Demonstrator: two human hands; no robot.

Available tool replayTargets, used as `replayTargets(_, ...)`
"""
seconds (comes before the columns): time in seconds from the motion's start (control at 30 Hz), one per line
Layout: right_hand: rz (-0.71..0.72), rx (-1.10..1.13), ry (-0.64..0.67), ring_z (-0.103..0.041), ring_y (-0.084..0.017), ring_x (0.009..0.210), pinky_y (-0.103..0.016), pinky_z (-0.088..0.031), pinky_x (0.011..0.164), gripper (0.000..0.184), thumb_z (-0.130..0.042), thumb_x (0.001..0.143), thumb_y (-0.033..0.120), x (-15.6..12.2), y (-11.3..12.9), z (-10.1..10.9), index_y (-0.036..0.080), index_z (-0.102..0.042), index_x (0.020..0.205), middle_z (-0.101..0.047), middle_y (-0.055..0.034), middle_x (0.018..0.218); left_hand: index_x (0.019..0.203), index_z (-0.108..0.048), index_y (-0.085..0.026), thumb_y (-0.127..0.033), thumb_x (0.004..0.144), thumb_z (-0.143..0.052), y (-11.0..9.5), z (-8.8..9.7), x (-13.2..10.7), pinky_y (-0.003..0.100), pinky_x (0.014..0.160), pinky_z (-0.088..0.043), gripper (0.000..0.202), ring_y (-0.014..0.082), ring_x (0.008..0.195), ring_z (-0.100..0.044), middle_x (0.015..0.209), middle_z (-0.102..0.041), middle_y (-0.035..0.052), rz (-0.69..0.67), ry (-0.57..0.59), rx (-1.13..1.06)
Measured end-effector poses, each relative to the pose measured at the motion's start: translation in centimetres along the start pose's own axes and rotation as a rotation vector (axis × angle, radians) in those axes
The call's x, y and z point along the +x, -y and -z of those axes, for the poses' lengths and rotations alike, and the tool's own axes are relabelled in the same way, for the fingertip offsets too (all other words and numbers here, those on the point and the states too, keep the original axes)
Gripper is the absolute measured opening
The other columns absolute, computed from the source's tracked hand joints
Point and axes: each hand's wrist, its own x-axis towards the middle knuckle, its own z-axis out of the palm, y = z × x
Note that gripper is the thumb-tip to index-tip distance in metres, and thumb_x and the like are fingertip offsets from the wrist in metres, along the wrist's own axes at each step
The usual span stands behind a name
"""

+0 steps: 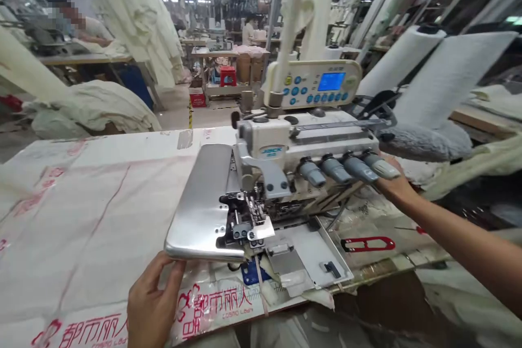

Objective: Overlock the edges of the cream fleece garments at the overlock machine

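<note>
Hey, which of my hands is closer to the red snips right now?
Your right. The right hand is beyond the snips, partly hidden behind the grey knobs. The left hand is farther off to their left, at the metal plate's near corner.

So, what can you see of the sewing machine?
The machine is white, with blue JACK lettering, four tapered knobs and a lit blue screen on the panel behind. A shiny, metal-looking plate sits at its left; what looks like its front cover lies open. It stands on the table. The left hand touches the plate's front edge; the right hand reaches behind the knobs, any contact hidden.
</note>
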Motion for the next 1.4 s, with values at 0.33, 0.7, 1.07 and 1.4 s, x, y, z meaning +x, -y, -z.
replayTargets(0.33, -0.013, 0.188, -0.026, -0.034, -0.01, 0.057, -0.026, -0.024, 0.059, 0.044, -0.039, 0.093, 0.033, -0.4, -0.7, -0.7, 0.019, -0.036, 0.051, -0.034, 0.0021, 0.055, 0.088, -0.067, -0.017, -0.055, 0.067, -0.06, 0.1, -0.5, 0.0, 0.029, 0.072, -0.048, 0.045, 0.0261, 0.086, -0.064, 0.086, -0.072, 0.0048, 0.115, -0.041, 0.03)
replayTargets(0.7, -0.015, 0.14, 0.189, -0.048, -0.016, 0.058, -0.026, -0.026, 0.055, 0.052, -0.028, 0.094, 0.045, 0.6, -1.0, 0.7, 0.016, -0.051, 0.058, -0.055, -0.0065, 0.057, 0.088, -0.066, -0.015, -0.05, 0.07, -0.063, 0.1, -1.0, 0.1, 0.027, 0.074, -0.049, 0.039, 0.0229, 0.083, -0.064, 0.081, -0.071, 0.0048, -0.009, -0.105, -0.029)
replayTargets(1.07, 0.105, 0.099, 0.005, -0.061, -0.019, 0.061, -0.027, -0.036, 0.054, 0.028, -0.051, 0.083, 0.043, -11.7, 3.1, 4.6, 0.023, -0.071, 0.083, -0.07, -0.0039, 0.073, 0.086, -0.067, -0.016, -0.047, 0.075, -0.061, 0.5, -0.7, 0.3, 0.029, 0.075, -0.047, 0.033, 0.022, 0.082, -0.064, 0.082, -0.071, 0.0052, -0.06, -0.041, 0.001)
replayTargets(1.4, -0.008, -0.113, 0.274, -0.059, -0.023, 0.058, -0.028, -0.029, 0.048, 0.027, -0.056, 0.072, 0.045, -9.5, 7.0, 3.2, 0.023, -0.072, 0.073, -0.064, -0.0056, 0.059, 0.086, -0.067, -0.017, -0.044, 0.079, -0.059, -1.0, -0.4, -0.3, 0.027, 0.075, -0.048, 0.03, 0.0196, 0.083, -0.064, 0.084, -0.07, 0.0048, -0.105, 0.069, -0.105)
